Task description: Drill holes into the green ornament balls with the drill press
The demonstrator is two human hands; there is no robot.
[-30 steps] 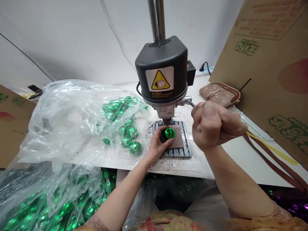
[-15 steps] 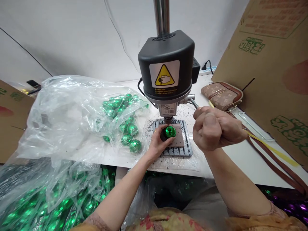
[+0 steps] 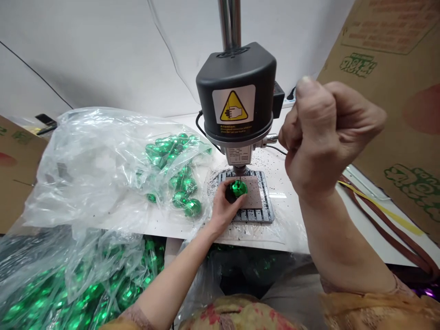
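Under the black drill press (image 3: pixel 237 91), my left hand (image 3: pixel 225 204) grips a shiny green ball (image 3: pixel 239 188) between thumb and fingers. A brownish square pad (image 3: pixel 253 195) lies beneath the ball, on the slotted metal base (image 3: pixel 266 201). The drill chuck (image 3: pixel 239 170) is just above the ball; whether the bit touches it I cannot tell. My right hand (image 3: pixel 323 133) is closed in a fist at the press's feed lever (image 3: pixel 272 138), whose end is hidden by the fingers.
Several green faceted balls (image 3: pixel 187 185) lie under a clear plastic bag (image 3: pixel 92 160) on the white table. A bag of green balls (image 3: pixel 79 288) sits below the table edge at left. Cardboard boxes (image 3: pixel 388 91) flank both sides. Brown straps (image 3: pixel 388 220) lie at right; dark shavings surround the base.
My right hand has risen with the lever, now covering the patterned purse. My left hand has shifted slightly left with the ball, whose top has turned.
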